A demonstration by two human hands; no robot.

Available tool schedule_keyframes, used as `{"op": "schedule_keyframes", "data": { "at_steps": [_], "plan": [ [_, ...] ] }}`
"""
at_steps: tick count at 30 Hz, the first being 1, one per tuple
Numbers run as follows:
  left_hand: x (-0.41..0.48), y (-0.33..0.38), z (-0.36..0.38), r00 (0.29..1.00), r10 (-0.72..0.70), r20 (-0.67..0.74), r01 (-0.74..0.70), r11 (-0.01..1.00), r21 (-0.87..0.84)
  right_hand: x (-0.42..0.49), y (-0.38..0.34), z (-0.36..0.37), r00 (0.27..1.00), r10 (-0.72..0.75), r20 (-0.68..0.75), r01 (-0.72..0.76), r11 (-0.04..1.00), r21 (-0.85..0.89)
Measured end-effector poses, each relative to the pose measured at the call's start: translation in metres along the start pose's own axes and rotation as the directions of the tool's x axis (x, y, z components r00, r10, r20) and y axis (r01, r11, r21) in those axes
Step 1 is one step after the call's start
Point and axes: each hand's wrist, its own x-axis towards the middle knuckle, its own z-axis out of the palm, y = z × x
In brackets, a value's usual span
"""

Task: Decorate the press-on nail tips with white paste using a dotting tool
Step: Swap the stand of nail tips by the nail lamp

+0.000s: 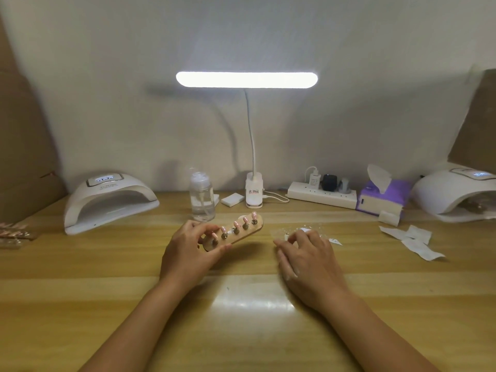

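A wooden holder [243, 233] carries several pink nail tips [236, 224] on small metal stands. My left hand [192, 249] grips its near end between thumb and fingers and holds it slightly above the table. My right hand [306, 253] lies palm down on the table to the right, its fingertips touching a clear plastic sheet [316, 229] that has a white patch on it. No dotting tool shows in either hand.
A white nail lamp [110, 201] stands at back left, and another nail lamp [456, 193] at far right. A clear pump bottle [201, 197], a desk lamp base [253, 193], a power strip [322, 196], a purple tissue box [383, 197] and paper scraps [413, 241] line the back and right.
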Motion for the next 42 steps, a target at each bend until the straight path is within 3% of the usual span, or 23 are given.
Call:
{"op": "schedule_keyframes", "data": {
  "at_steps": [4, 9, 16, 21, 24, 26, 29, 31, 36, 42],
  "plan": [
    [-0.004, 0.009, 0.000, 0.996, 0.086, 0.024, -0.086, 0.996, 0.029, 0.001, 0.002, -0.005, 0.991, 0.071, -0.110, -0.062, 0.995, 0.083],
    [-0.004, 0.031, 0.006, 0.977, 0.202, 0.071, -0.201, 0.979, -0.024, 0.007, 0.011, -0.012, 0.992, 0.128, -0.007, -0.124, 0.970, 0.210],
    [0.009, 0.075, 0.025, 0.925, 0.267, 0.269, -0.219, 0.956, -0.196, -0.009, 0.051, -0.060, 0.989, 0.130, -0.076, -0.079, 0.877, 0.473],
    [0.019, 0.133, 0.073, 0.904, 0.308, 0.298, -0.211, 0.925, -0.315, -0.039, 0.103, -0.090, 0.949, 0.299, -0.103, -0.199, 0.818, 0.540],
    [0.014, 0.173, 0.116, 0.938, 0.188, 0.292, -0.073, 0.929, -0.362, -0.060, 0.137, -0.100, 0.829, 0.558, -0.042, -0.396, 0.638, 0.661],
    [0.006, 0.194, 0.140, 0.940, 0.091, 0.329, 0.054, 0.912, -0.407, -0.070, 0.153, -0.101, 0.691, 0.722, 0.020, -0.464, 0.422, 0.779],
    [-0.006, 0.223, 0.176, 0.927, 0.081, 0.366, 0.108, 0.877, -0.468, -0.075, 0.178, -0.105, 0.472, 0.876, 0.101, -0.460, 0.147, 0.876],
    [-0.013, 0.237, 0.192, 0.915, 0.115, 0.386, 0.116, 0.844, -0.524, -0.074, 0.192, -0.105, 0.389, 0.908, 0.155, -0.408, 0.019, 0.913],
    [-0.009, 0.269, 0.222, 0.887, 0.225, 0.403, 0.050, 0.821, -0.569, -0.062, 0.215, -0.102, 0.277, 0.950, 0.144, -0.302, -0.056, 0.952],
    [-0.014, 0.277, 0.243, 0.970, 0.158, 0.183, 0.007, 0.738, -0.675, -0.035, 0.241, -0.096, 0.128, 0.985, 0.114, -0.130, -0.097, 0.987]
  ]
}}
